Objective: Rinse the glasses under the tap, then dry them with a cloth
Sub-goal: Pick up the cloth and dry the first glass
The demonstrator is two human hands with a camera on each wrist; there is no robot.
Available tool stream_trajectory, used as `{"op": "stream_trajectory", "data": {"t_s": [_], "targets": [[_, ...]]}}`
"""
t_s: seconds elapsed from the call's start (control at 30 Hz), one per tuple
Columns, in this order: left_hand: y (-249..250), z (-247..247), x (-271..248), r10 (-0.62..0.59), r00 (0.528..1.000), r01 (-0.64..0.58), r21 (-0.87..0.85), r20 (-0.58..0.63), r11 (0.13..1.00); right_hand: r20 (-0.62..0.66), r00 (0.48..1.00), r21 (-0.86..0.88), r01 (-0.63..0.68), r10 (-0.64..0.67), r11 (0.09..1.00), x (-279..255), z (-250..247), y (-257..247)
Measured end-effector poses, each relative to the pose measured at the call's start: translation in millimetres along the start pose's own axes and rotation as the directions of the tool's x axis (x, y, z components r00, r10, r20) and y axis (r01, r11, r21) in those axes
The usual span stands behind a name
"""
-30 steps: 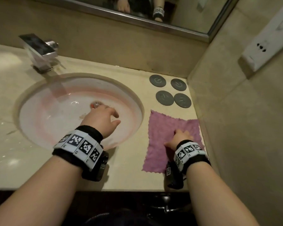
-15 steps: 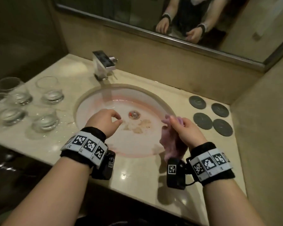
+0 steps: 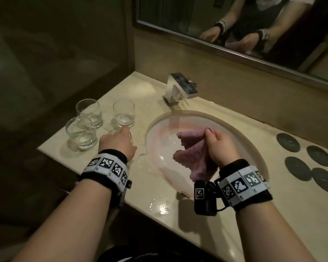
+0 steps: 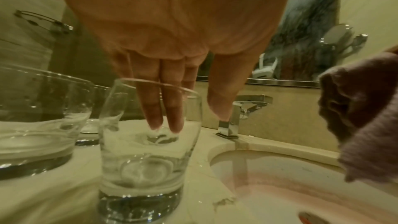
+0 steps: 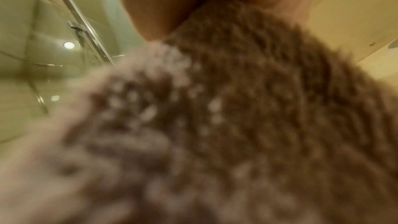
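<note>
Several clear glasses stand on the counter left of the sink, among them a wide one and two behind it. My left hand is over the nearest glass. In the left wrist view its straight fingers dip inside the glass, while the thumb hangs outside the rim, apart from it. My right hand grips a bunched purple cloth above the basin. That cloth fills the right wrist view. The cloth also shows at the right of the left wrist view.
A square chrome tap stands behind the sink, with no water running. Several dark round coasters lie on the counter at the right. Water is spilled on the counter in front. A mirror hangs on the back wall.
My right hand picked the cloth up off the counter and carried it left over the basin. My left hand moved from above the basin to the glass on the left.
</note>
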State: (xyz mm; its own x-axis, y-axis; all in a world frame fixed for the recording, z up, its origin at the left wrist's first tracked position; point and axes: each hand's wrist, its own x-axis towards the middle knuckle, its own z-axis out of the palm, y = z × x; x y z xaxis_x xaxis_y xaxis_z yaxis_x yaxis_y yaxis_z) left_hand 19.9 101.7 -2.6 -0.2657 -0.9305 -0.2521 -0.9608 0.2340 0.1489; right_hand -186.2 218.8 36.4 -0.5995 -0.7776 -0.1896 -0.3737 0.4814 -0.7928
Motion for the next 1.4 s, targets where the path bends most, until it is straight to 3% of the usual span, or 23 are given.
{"op": "stream_trajectory", "data": {"t_s": [0.1,0.2,0.47,0.57,0.67,0.73,0.8,0.87,1.03,1.17,1.27,1.4], "targets": [[0,2,2,0.009,1.000,-0.006,0.089,-0.027,0.996,0.012,1.000,-0.042,-0.012,0.013,0.999,2,13,-7],[-7,4,4,0.027,0.998,-0.034,0.134,0.056,0.990,-0.007,1.000,-0.027,-0.010,0.009,1.000,0,22,-12],[-18,1,12,0.174,0.969,-0.197,0.126,0.174,0.972,0.023,0.995,0.266,-0.098,0.095,0.959,-6,38,-14],[-24,-4,16,0.177,0.975,-0.172,-0.044,0.135,0.984,0.000,0.991,0.367,-0.122,0.131,0.922,-11,34,-16],[-23,-10,19,0.202,0.977,-0.170,-0.319,0.072,0.933,-0.069,0.982,0.447,-0.128,0.177,0.885,-15,28,-9],[-17,-12,21,0.214,0.976,-0.153,-0.557,0.045,0.817,-0.106,0.968,0.531,-0.137,0.226,0.836,-21,21,-6],[-8,-12,19,0.228,0.972,-0.092,-0.819,0.048,0.566,-0.122,0.961,0.624,-0.119,0.247,0.772,-29,9,0],[5,-13,16,0.255,0.960,0.028,-0.946,0.115,0.322,-0.123,0.952,0.705,-0.114,0.279,0.700,-36,-3,9],[44,-6,10,0.407,0.866,0.356,-0.930,0.292,-0.092,-0.163,0.931,0.802,-0.067,0.325,0.593,-50,-37,33],[80,-3,-7,0.489,0.779,0.606,-0.674,0.393,-0.423,-0.144,0.943,0.777,-0.080,0.299,0.625,-56,-70,52],[108,-2,-17,0.532,0.756,0.642,-0.591,0.381,-0.489,-0.153,0.953,0.693,-0.085,0.261,0.716,-57,-90,64],[130,-1,-20,0.555,0.745,0.650,-0.594,0.372,-0.475,-0.106,0.974,0.760,-0.050,0.199,0.648,-51,-111,70]]}}
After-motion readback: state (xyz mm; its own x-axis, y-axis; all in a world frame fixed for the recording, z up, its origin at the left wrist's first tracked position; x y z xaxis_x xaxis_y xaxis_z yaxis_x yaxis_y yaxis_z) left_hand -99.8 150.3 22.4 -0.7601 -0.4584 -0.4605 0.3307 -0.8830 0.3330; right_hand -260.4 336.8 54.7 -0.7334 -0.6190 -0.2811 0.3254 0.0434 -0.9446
